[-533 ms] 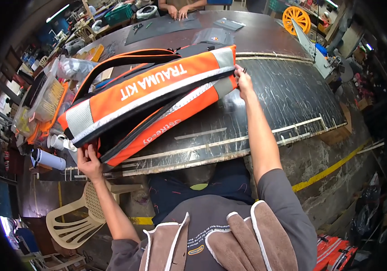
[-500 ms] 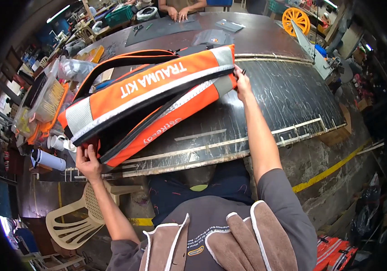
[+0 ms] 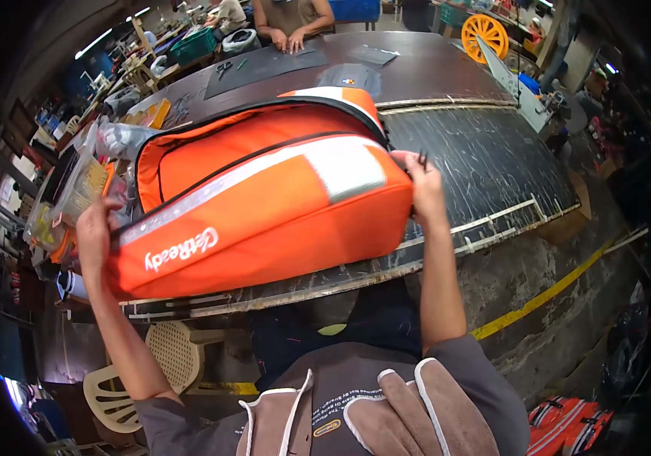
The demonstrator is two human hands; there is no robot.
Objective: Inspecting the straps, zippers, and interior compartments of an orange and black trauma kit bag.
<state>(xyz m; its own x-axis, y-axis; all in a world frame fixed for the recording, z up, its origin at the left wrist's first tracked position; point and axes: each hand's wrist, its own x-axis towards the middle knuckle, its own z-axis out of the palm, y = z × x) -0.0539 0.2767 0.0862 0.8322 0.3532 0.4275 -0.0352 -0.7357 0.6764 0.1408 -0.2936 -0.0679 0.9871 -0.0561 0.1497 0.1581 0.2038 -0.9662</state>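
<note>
Orange bag (image 3: 280, 232) lies btwn my hands, centre-left of frame, long axis rising to right. L hand (image 3: 94, 234) & R hand (image 3: 427, 188) grip its ends.

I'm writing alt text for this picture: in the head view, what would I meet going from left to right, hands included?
Left hand → orange bag → right hand → yellow-orange wheel → red-orange bundle at lower right.

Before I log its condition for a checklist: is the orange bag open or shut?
Open. The orange bag gapes between its black-edged sides, showing its orange interior.
</note>
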